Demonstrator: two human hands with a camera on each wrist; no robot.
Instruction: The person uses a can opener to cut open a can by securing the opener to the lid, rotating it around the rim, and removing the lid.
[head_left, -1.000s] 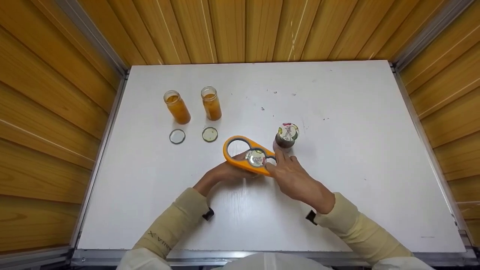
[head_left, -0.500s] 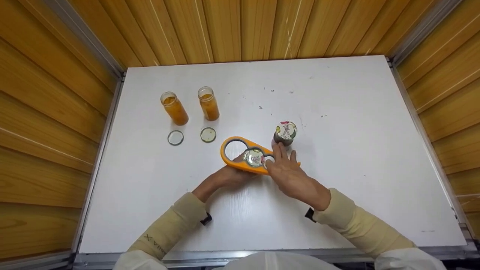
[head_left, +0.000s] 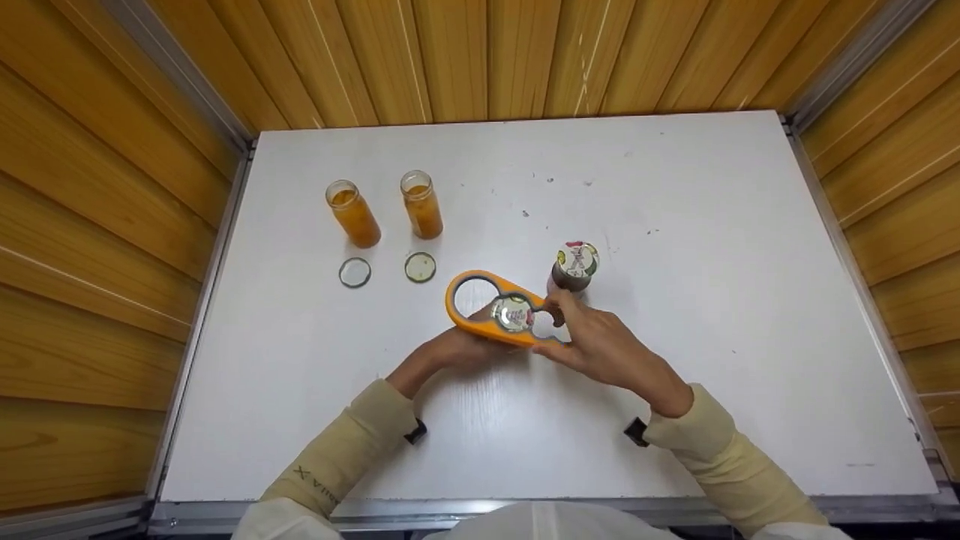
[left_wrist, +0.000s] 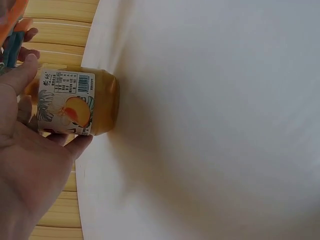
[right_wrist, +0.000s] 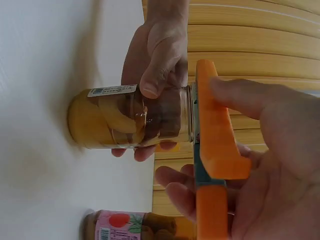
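An orange jar opener with grey-edged round holes sits over the printed lid of a glass jar. In the left wrist view the jar shows a peach picture on its label and yellow-orange contents. My left hand grips the jar's body under the opener, its fingers partly hidden in the head view. At the opener's right end, my right hand holds the edges between thumb and fingers. The right wrist view has the thumb on the opener's orange top and the jar standing on the table.
Just beyond my right hand stands a lidded jar with a pink label. Two uncapped jars with orange contents, one left and one right, stand at the back left. Their loose lids lie before them on the white table.
My right hand has gone from lying with extended fingers over the opener's right end to gripping its edges with thumb and fingers. The left hand and jar stay nearly in place.
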